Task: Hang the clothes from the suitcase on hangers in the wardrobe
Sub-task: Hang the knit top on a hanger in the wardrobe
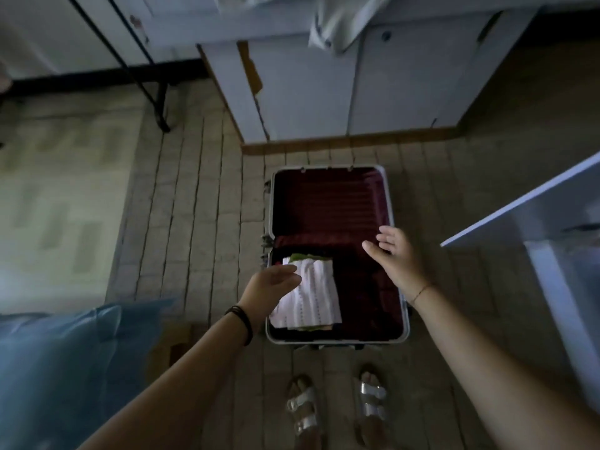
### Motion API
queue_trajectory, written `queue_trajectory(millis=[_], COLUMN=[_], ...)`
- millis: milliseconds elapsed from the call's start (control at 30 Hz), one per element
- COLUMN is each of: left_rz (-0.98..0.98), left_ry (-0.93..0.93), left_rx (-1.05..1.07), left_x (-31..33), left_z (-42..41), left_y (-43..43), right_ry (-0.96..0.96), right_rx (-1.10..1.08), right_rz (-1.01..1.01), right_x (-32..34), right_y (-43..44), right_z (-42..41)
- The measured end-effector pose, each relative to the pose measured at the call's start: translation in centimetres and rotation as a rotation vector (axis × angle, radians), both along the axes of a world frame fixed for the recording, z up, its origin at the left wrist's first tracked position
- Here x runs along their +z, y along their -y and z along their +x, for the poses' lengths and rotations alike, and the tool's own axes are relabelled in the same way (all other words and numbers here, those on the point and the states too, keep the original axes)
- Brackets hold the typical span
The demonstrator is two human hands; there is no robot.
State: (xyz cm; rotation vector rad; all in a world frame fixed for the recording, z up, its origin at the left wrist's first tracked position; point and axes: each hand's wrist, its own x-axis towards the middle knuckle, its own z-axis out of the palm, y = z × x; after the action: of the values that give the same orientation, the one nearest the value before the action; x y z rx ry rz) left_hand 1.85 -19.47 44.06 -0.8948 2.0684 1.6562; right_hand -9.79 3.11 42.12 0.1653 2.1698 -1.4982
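Note:
An open suitcase (402, 323) with a dark red lining lies on the tiled floor in front of my feet. In its near half sits a folded stack of clothes: a white striped garment (313, 295) on top, a green one (303, 257) under it. My left hand (271, 287) hovers over the stack's left edge with relaxed fingers and holds nothing. My right hand (394, 254) is spread open above the suitcase's right side, empty. A light garment (341, 24) hangs at the top, in front of the white wardrobe (308, 102).
An open white wardrobe door (526, 216) juts in from the right. A blue cushion (74, 362) fills the lower left. A black metal frame leg (159, 108) stands on the floor at upper left. My sandalled feet (337, 404) stand just behind the suitcase.

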Motion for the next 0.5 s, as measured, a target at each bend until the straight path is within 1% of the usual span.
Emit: queue_trajectory(millis=[133, 267, 367, 500], left_rz=[0.016, 0.023, 0.058, -0.001], left_ry=[0.085, 0.170, 0.201, 0.204], left_rx=[0.136, 0.245, 0.327, 0.363], left_x=[-12.5, -24.8, -32.2, -39.4], left_z=[1.4, 2.8, 3.4, 3.2], left_y=[1.8, 1.9, 1.0, 0.4], right_ry=[0.067, 0.121, 0.168, 0.253], right_rx=[0.100, 0.144, 0.171, 0.132], right_rz=[0.036, 0.052, 0.058, 0.090], right_x=[-10.6, -21.8, -30.0, -38.9], right_y=[3.2, 5.3, 6.6, 7.6], right_z=[0.6, 1.2, 2.0, 3.1])
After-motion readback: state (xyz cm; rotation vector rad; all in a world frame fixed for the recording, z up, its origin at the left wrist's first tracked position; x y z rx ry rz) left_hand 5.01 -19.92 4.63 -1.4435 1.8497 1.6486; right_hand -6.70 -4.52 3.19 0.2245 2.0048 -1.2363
